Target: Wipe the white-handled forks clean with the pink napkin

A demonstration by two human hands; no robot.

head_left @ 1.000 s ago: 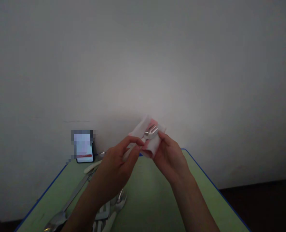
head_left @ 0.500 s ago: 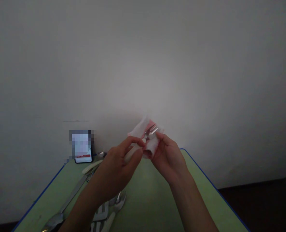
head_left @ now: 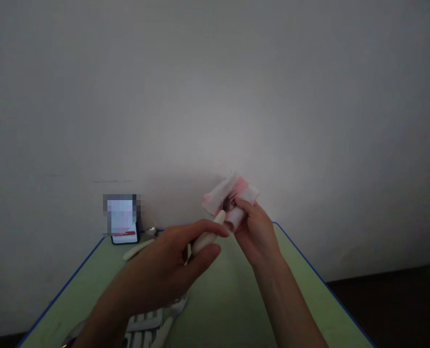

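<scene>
My left hand (head_left: pixel 167 256) is closed around the cream-white handle of a fork (head_left: pixel 204 239), its thumb and fingers on either side. The fork points up and to the right, its metal head lying against a pink and white cloth (head_left: pixel 220 195). My right hand (head_left: pixel 260 234) holds that cloth folded loosely, with the thumb pressing near the fork's tines. Part of the fork's head is hidden by the cloth and thumb. Both hands are held above the green table (head_left: pixel 222 309).
A phone (head_left: pixel 126 238) leans upright at the table's back left. Near it lie a white-handled utensil (head_left: pixel 137 249) and a spoon (head_left: pixel 151 232). Below my left arm are another fork (head_left: pixel 164 331) and a slotted utensil (head_left: pixel 145 321). A pale wall (head_left: pixel 215 96) stands behind the table.
The cloth has shifted slightly right and opened out more around the fork's head. My left hand has moved a little down, its fingers looser along the handle.
</scene>
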